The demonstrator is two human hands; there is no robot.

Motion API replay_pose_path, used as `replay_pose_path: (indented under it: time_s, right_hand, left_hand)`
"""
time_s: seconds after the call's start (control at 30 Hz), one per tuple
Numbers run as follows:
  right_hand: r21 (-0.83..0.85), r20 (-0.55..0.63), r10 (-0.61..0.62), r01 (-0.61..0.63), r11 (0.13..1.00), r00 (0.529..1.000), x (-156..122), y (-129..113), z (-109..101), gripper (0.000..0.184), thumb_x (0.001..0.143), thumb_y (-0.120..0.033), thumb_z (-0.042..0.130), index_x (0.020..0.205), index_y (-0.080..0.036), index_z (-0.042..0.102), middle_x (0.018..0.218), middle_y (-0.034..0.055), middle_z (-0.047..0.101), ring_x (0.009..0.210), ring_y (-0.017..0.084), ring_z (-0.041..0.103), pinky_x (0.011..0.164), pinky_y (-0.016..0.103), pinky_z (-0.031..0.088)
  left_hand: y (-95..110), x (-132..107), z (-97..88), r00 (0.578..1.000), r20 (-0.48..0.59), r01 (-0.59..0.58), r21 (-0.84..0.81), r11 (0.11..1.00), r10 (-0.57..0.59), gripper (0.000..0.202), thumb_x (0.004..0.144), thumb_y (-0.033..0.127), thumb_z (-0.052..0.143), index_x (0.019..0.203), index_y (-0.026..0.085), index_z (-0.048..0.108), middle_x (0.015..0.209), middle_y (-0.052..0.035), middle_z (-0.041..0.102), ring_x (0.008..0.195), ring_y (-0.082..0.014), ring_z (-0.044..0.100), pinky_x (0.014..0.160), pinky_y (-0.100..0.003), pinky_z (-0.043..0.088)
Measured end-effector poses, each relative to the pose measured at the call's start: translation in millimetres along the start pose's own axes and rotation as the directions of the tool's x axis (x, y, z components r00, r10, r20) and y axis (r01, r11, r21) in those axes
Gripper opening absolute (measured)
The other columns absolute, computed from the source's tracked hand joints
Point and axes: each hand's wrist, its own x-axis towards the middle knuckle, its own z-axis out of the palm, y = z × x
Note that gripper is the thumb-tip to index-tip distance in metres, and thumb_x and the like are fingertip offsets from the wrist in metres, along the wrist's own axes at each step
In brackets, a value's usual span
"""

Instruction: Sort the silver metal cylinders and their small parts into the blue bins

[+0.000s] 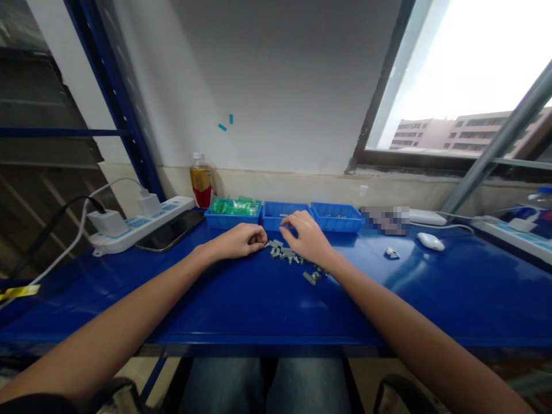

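Several small grey metal parts (288,255) lie in a loose pile on the blue table (241,299). My left hand (240,240) rests at the pile's left edge with its fingers curled and pinched together at a small grey part. Just right of it, my right hand (305,236) hovers over the pile, fingers bent down onto the parts. What its fingertips hold is hidden. Behind the hands stand three blue bins: the left bin (232,219) is full of green packets, the middle bin (281,215) and the right bin (337,217) hold a few small parts.
A drink bottle (202,181) stands by the wall. A white power strip (142,226) with chargers and a dark phone (170,230) lie at the left. A white mouse (430,241) and a small white piece (392,252) lie at the right. A window is at the upper right.
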Motion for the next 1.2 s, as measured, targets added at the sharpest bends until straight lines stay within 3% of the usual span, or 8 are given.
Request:
replay_pose_path:
  time_s: [0.2,0.3,0.43,0.6,0.73,0.87,1.1,1.2]
  right_hand:
    - [0.074,0.067,-0.081,0.076,0.994,0.994,-2.8,-10.8,2.0,0.012,0.085,-0.021,0.055,0.096,-0.017,0.058,0.085,0.0059,0.060,0.084,0.019,0.051,0.080,0.033,0.041]
    - [0.084,0.074,-0.105,0.099,0.992,0.992,-2.5,-14.1,1.2,0.011,0.084,-0.019,0.056,0.095,-0.017,0.057,0.087,0.0064,0.060,0.085,0.020,0.051,0.080,0.033,0.041]
    - [0.065,0.102,-0.097,0.091,0.994,0.990,-2.2,-17.7,0.8,0.007,0.083,-0.015,0.056,0.090,-0.017,0.057,0.088,0.0069,0.061,0.086,0.020,0.052,0.079,0.032,0.042]
    - [0.045,0.084,-0.059,0.055,0.997,0.995,-1.1,-17.2,2.6,0.009,0.089,-0.020,0.049,0.087,-0.017,0.057,0.086,0.0072,0.062,0.083,0.019,0.054,0.078,0.031,0.042]
    - [0.004,0.071,-0.040,0.040,0.999,0.997,-0.4,-13.1,4.7,0.022,0.094,-0.020,0.040,0.082,-0.017,0.059,0.084,0.0080,0.064,0.081,0.019,0.054,0.079,0.032,0.042]
    - [0.002,0.111,-0.024,0.024,1.000,0.994,-0.5,-11.8,6.5,0.026,0.094,-0.022,0.039,0.080,-0.016,0.059,0.083,0.0088,0.064,0.081,0.019,0.055,0.078,0.032,0.042]
    - [0.185,0.054,0.033,-0.043,0.982,0.998,-2.0,-14.2,-0.5,0.020,0.087,-0.022,0.050,0.106,-0.016,0.054,0.081,0.0035,0.060,0.079,0.017,0.056,0.077,0.030,0.043]
    - [0.192,0.039,-0.001,-0.007,0.981,0.999,-1.9,-13.9,-1.6,0.017,0.084,-0.020,0.053,0.101,-0.017,0.054,0.081,0.0034,0.058,0.078,0.017,0.055,0.075,0.029,0.043]
  left_hand:
    - [10.0,4.1,6.6,0.970,-0.235,-0.013,-0.325,0.946,-0.068,0.026,0.082,0.038,0.058,0.093,0.015,0.052,0.081,-0.0018,0.058,0.070,-0.0123,0.055,0.064,-0.024,0.043]
    - [15.5,6.5,12.4,0.964,-0.250,-0.042,-0.479,0.877,-0.091,0.034,0.080,0.044,0.061,0.093,0.015,0.050,0.079,-0.0006,0.055,0.068,-0.0110,0.054,0.064,-0.024,0.044]
    - [19.5,8.1,16.1,0.971,-0.214,-0.030,-0.543,0.839,-0.103,0.039,0.078,0.049,0.062,0.091,0.015,0.049,0.078,-0.0006,0.055,0.068,-0.0107,0.054,0.065,-0.025,0.044]
    - [20.9,5.4,14.1,0.964,-0.248,-0.034,-0.467,0.883,-0.094,0.032,0.084,0.045,0.054,0.094,0.015,0.050,0.083,-0.0025,0.057,0.071,-0.0116,0.055,0.066,-0.026,0.045]
    - [29.3,0.1,10.4,0.962,-0.271,-0.089,-0.212,0.973,0.029,0.024,0.084,0.035,0.055,0.099,0.016,0.052,0.087,-0.0034,0.060,0.074,-0.0129,0.055,0.069,-0.027,0.045]
    - [36.4,-1.6,8.9,0.949,-0.307,-0.083,-0.029,0.996,0.071,0.019,0.085,0.033,0.053,0.093,0.016,0.055,0.081,-0.0019,0.060,0.071,-0.0129,0.055,0.066,-0.026,0.043]
    - [37.0,-1.4,7.4,0.940,-0.342,-0.009,-0.031,0.999,-0.002,0.025,0.091,0.037,0.043,0.085,0.015,0.055,0.076,-0.0008,0.059,0.068,-0.0128,0.053,0.064,-0.025,0.041]
    - [35.1,-1.4,8.6,0.948,-0.319,0.001,-0.058,0.998,-0.019,0.027,0.092,0.038,0.040,0.084,0.016,0.054,0.076,-0.0010,0.059,0.069,-0.0136,0.053,0.065,-0.025,0.041]
